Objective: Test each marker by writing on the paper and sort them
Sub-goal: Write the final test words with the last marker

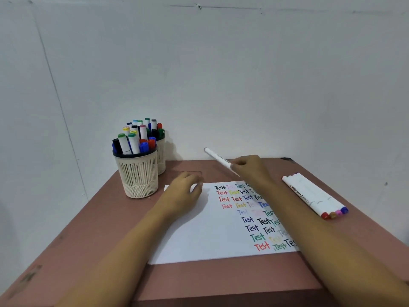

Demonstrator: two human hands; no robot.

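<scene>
Holding item 1: right hand (pixel 250 171), raised over the far right part of the paper (pixel 194 238), fingers pinching a white marker (pixel 218 159) near its lower end. The marker is tilted, its dark-tipped free end pointing up and to the left, above the table's (pixel 88 240) back edge; whether that end is capped cannot be told.

Item 2: left hand (pixel 183 193), resting on the far left corner of the paper, fingers loosely curled, knuckles up, nothing seen in them.

Item 3: paper, white, lying flat on the reddish-brown table. Its right half carries rows of the word "Test" (pixel 247 218) in black, red, green, yellow, blue and pink; the right forearm covers part of them. The left half is blank.

Item 4: front cup (pixel 139 176), cream, slotted, standing at the far left of the table and packed with upright markers, caps of assorted colours.

Item 5: rear cup (pixel 161 158), same kind, just behind the front one and also filled with markers.

Item 6: four white markers (pixel 314 196), lying side by side to the right of the paper, with red, orange, pink and blue ends toward the person.
</scene>
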